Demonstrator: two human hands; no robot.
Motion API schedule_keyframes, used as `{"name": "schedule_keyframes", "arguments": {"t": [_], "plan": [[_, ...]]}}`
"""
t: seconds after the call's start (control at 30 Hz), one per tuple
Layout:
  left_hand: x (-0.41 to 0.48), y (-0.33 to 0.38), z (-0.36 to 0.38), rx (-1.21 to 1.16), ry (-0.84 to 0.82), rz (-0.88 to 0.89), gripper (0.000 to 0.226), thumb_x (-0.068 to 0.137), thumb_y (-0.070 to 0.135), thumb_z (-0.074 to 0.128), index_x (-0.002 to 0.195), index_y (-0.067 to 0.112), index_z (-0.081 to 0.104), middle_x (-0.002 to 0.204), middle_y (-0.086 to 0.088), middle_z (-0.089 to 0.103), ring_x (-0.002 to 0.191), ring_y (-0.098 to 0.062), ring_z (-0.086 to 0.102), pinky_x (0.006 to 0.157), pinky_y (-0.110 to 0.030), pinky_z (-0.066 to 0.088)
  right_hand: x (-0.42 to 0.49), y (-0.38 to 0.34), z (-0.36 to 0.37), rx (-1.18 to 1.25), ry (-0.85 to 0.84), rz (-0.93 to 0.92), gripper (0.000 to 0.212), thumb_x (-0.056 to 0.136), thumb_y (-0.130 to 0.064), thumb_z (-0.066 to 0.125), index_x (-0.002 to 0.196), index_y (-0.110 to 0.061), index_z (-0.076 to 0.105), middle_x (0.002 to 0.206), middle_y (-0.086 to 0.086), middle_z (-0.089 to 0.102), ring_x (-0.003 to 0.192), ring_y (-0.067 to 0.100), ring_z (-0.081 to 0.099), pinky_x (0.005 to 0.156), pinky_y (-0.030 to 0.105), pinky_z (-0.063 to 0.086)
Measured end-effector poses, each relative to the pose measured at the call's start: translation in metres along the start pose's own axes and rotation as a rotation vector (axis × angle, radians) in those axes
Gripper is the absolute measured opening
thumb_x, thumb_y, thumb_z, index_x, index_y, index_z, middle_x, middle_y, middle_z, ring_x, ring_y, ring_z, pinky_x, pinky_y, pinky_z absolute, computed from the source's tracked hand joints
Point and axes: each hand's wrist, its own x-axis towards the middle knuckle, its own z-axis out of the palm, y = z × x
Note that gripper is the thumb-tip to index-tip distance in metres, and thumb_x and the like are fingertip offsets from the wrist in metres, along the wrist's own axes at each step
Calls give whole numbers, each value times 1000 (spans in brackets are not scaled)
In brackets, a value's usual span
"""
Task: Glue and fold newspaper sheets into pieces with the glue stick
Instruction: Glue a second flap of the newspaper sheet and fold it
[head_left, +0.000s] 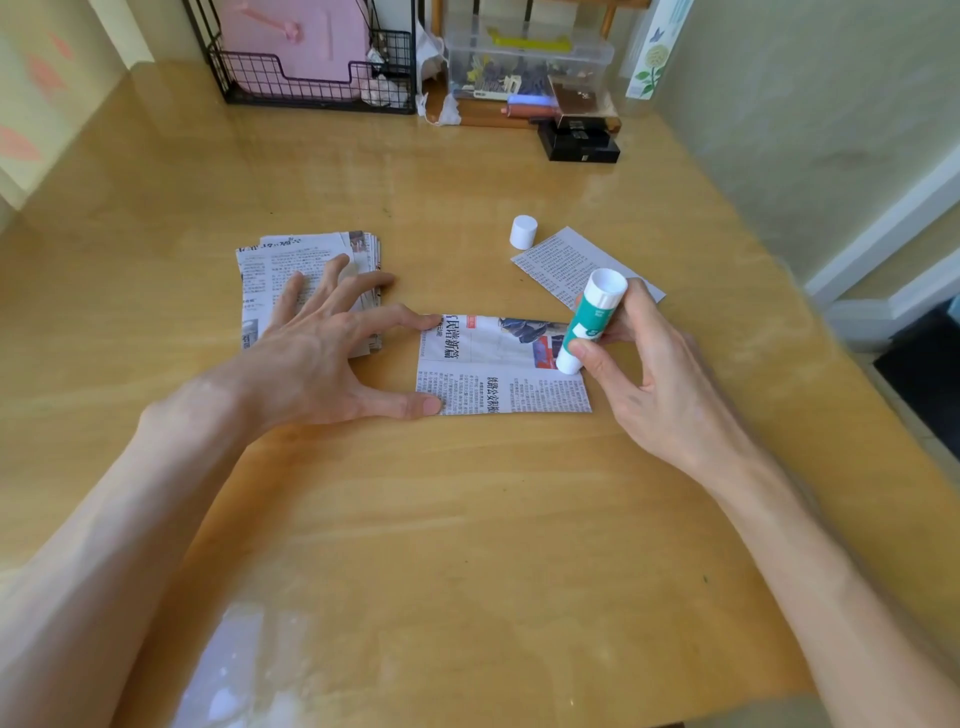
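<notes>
A small newspaper sheet (493, 371) lies flat in the middle of the wooden table (467, 519). My left hand (332, 348) is spread, its thumb and index fingertip pressing the sheet's left edge. My right hand (644, 374) grips a green and white glue stick (589, 319), tilted, its lower end touching the sheet's right side. The stick's white cap (522, 232) stands apart behind. A stack of newspaper pieces (291, 270) lies under my left hand's other fingers. One more newspaper piece (566, 262) lies to the right behind the glue stick.
At the table's back stand a black wire rack (311, 78) holding a pink item, a clear plastic box (524, 62) of small items and a black box (579, 143). A wall (810, 104) borders the right side.
</notes>
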Motion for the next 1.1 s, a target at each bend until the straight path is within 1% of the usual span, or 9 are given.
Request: {"name": "schedule_keyframes", "arguments": {"t": [0.23,0.37,0.43,0.6,0.77,0.83,0.93,1.0,1.1], "plan": [[1,-2,1,6,13,11,94,50,107,44,137,75,33,167,18,12,158,-9,-18,128,-54,-11,-2,6,-5,-70,29,-8,28,105,-27,61,121,-8,49,109,1,70,103,22,67,86,47,54],[1,1,0,0,5,14,95,49,107,43,137,73,35,166,16,12,158,-10,-18,127,-53,-13,0,1,-14,-15,295,-35,21,103,-21,67,113,-6,55,103,-9,71,98,9,67,84,19,51],[0,2,-1,-2,9,19,96,49,107,42,138,71,37,166,16,13,158,-10,-19,127,-53,-14,5,-7,-9,137,333,-58,21,103,-17,68,115,-4,56,105,-10,73,100,9,71,91,23,53],[-1,2,-2,6,12,40,97,50,107,41,139,70,37,167,18,10,158,-11,-20,127,-53,-14,19,-37,36,375,106,-79,24,100,-11,71,119,-2,59,108,-7,74,102,12,74,93,33,59],[2,2,-1,38,6,42,65,52,109,39,112,86,26,167,21,8,159,-11,-18,128,-56,-10,30,-53,62,389,15,-94,26,99,-18,74,114,-3,59,105,-4,75,100,11,74,93,41,60],[3,1,0,40,0,37,74,52,108,39,120,80,33,167,23,6,159,-10,-18,128,-54,-10,31,-56,66,375,7,-101,25,99,-18,74,112,-4,58,102,-4,76,98,12,75,92,42,59],[4,1,0,36,0,36,103,52,107,40,143,59,40,168,23,5,158,-8,-19,129,-52,-11,29,-57,70,329,-32,-104,24,100,-20,74,108,-6,57,97,-4,76,96,13,75,90,43,58],[3,2,1,16,1,36,104,53,106,41,145,57,39,168,23,6,158,-7,-20,129,-50,-11,29,-59,71,245,-63,-119,24,101,-24,72,108,-9,55,96,-7,75,95,12,73,88,43,57],[2,3,1,14,-6,29,102,53,105,42,145,63,30,167,24,3,157,-7,-24,128,-50,-13,30,-65,68,94,-91,-180,23,103,-27,68,105,-19,47,91,-12,66,84,10,63,78,39,54]]}}
